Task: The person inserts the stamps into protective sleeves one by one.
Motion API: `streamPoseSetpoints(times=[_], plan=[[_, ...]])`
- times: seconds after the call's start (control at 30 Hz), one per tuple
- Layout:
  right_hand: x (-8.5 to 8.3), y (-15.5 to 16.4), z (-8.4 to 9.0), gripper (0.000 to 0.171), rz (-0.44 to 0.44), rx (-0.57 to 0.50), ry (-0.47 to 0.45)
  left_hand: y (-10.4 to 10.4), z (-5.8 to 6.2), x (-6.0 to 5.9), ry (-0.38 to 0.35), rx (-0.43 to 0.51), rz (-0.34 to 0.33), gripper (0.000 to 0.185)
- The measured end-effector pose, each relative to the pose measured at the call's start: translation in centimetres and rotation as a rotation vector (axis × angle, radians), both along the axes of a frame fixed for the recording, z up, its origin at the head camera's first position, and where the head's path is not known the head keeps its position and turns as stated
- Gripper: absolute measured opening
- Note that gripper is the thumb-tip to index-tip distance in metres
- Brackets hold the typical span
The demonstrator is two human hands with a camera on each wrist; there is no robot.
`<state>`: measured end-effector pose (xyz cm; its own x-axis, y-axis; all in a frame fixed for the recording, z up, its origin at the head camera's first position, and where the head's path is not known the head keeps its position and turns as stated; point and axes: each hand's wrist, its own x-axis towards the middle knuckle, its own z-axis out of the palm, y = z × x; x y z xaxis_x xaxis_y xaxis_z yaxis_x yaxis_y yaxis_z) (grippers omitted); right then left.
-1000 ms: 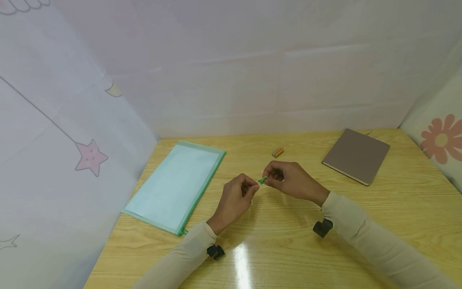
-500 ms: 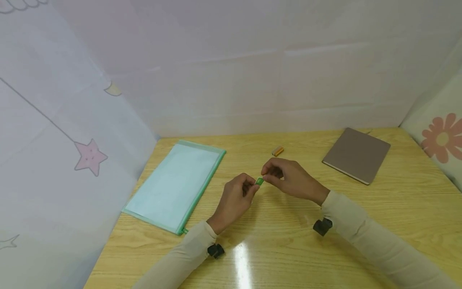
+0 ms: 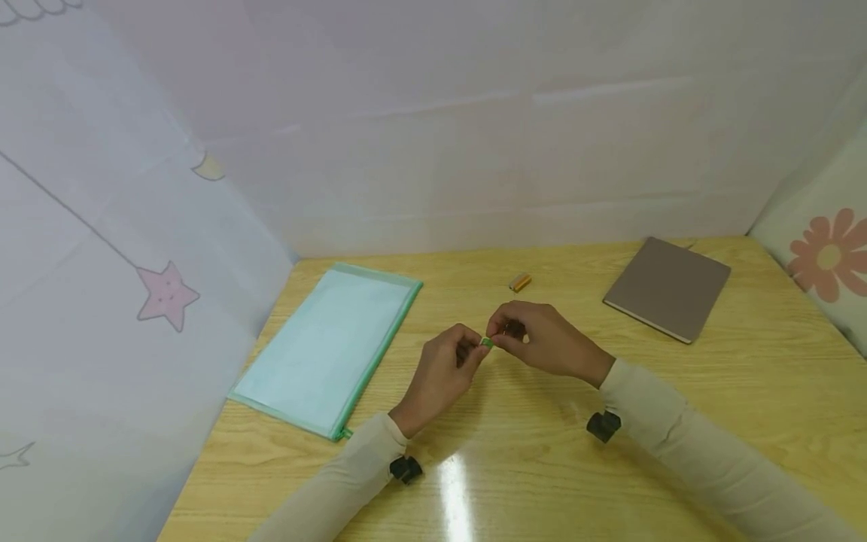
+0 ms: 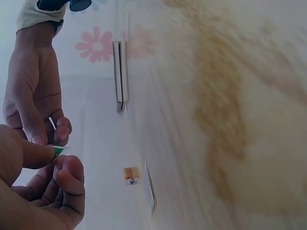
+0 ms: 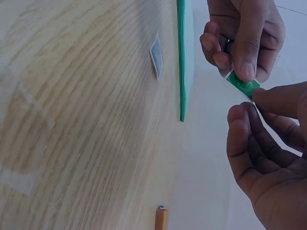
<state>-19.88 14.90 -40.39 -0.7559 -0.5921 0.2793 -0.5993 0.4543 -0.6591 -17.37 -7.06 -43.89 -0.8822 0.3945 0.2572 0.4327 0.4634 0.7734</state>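
A small flat green piece with a white border, like a stamp, is held up between my two hands above the table. My left hand pinches one end of it between thumb and curled fingers. At the other end, my right hand has its thumb and index finger on the corner. Both hands' fingertips nearly meet over the piece in the left wrist view, covering most of it. A second small flat piece with a pale border lies on the table, mostly hidden behind my left hand in the head view.
To the left lies a clear zip pouch with green edging. A brown notebook rests at the back right. Beyond my hands sits a small orange, battery-like item. Patterned sheets surround the wooden table.
The green piece has turned between the fingers and shows less of its face. My right hand's fingertips have come slightly left, closer to the left hand's. The left hand has hardly moved.
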Motion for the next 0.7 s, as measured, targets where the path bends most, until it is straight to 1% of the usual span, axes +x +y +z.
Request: streamPoseSetpoints(times=[0.13,0.23,0.33,0.43,0.53,0.57,0.63,0.7], plan=[[-0.1,0.3,0.2,0.006,-0.021,-0.001,-0.071,0.0,0.0,0.0,-0.028,-0.018,-0.028,0.012],[-0.4,0.8,0.1,0.005,-0.054,0.027,-0.132,-0.1,-0.1,0.0,-0.036,-0.063,-0.015,0.011],[-1.2,1.3,-0.7,0.004,-0.070,0.086,-0.216,-0.4,-0.1,0.1,-0.040,-0.108,-0.003,0.009],[-1.8,1.4,-2.2,0.004,-0.083,0.147,-0.287,-0.4,-0.4,0.0,-0.042,-0.147,-0.021,0.008],[-2.0,1.1,-3.8,0.007,-0.096,0.192,-0.305,-0.5,-0.7,0.0,-0.052,-0.179,-0.060,0.007],[-2.1,0.9,-4.1,0.007,-0.096,0.201,-0.294,-0.4,-0.9,0.0,-0.052,-0.193,-0.070,0.007],[-2.1,0.8,-4.3,0.007,-0.100,0.218,-0.278,-0.4,-0.9,0.0,-0.057,-0.213,-0.091,0.007],[-2.3,1.1,-3.9,0.006,-0.105,0.227,-0.260,-0.3,-0.8,0.0,-0.065,-0.233,-0.109,0.007]])
